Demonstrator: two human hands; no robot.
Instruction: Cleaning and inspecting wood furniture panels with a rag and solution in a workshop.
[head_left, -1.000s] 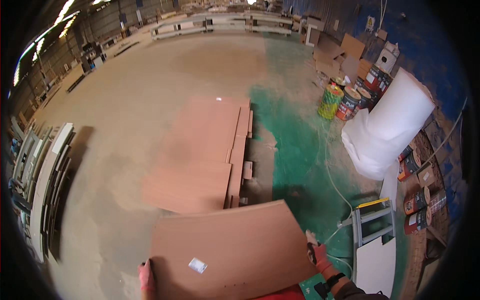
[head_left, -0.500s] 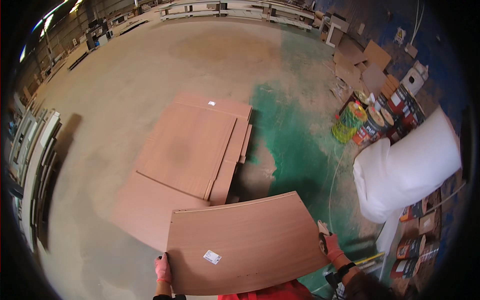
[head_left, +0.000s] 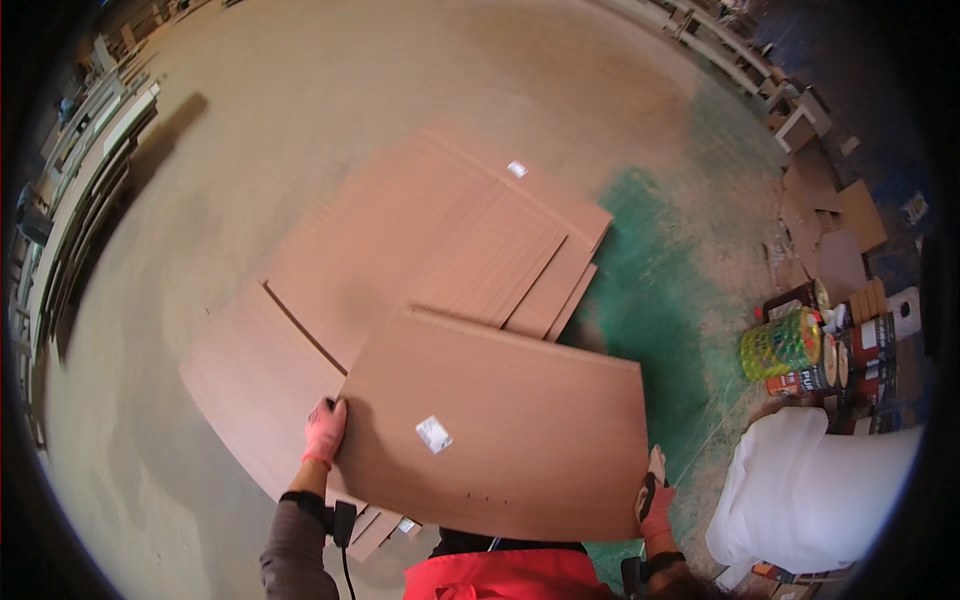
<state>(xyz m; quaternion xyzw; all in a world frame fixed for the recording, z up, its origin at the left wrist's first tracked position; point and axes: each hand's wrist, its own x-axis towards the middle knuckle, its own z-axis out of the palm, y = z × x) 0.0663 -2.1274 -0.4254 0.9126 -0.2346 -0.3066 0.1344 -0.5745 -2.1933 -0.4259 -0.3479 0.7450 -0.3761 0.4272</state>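
Between my two gloved hands I hold a reddish-brown wood-grain panel [head_left: 540, 430] with a white label on its face and a row of small holes near the lower edge. My left hand [head_left: 325, 430], in a pink glove, is closed on the panel's left edge. Its lower right edge is in my right hand [head_left: 656, 505], also gloved, whose fingers are partly hidden; something pale shows beside them. Beyond and beneath the held board lies a stack of similar panels [head_left: 390, 230], spread unevenly on the floor, one with a white label at its far edge.
At the right stand a large white foam roll [head_left: 800, 490], a yellow-green netted container [head_left: 780, 345] and several paint cans [head_left: 868, 350]. Flat cardboard pieces [head_left: 845, 262] lean farther back. On the left is a pile of long boards [head_left: 95, 220]. Green paint [head_left: 650, 270] covers part of the floor.
My view has turned left and the stack now sits closer. The held panel has swung over the stack's near part, and my left arm reaches farther forward. Both hands keep their hold.
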